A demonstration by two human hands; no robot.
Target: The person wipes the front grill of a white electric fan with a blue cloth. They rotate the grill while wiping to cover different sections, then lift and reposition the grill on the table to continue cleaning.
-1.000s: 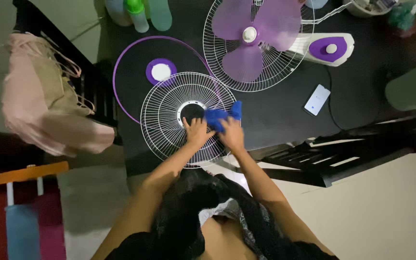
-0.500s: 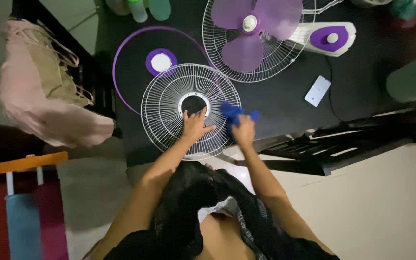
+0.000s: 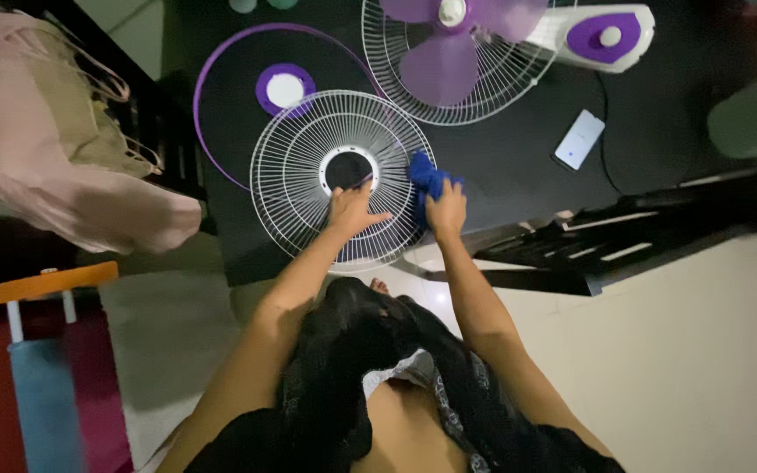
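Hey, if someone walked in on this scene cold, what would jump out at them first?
Probably the white wire fan grille lying flat on the dark table, with the left hand pressed on it near its open centre and the right hand holding a blue cloth at its right edge. Just beyond, a fan with purple blades lies in its own grille, and a purple-rimmed guard ring sits to the left.

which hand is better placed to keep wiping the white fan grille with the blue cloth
Right. The right hand already grips the blue cloth at the right edge of the white fan grille. The left hand lies flat on the wires near the hub, probably steadying it.
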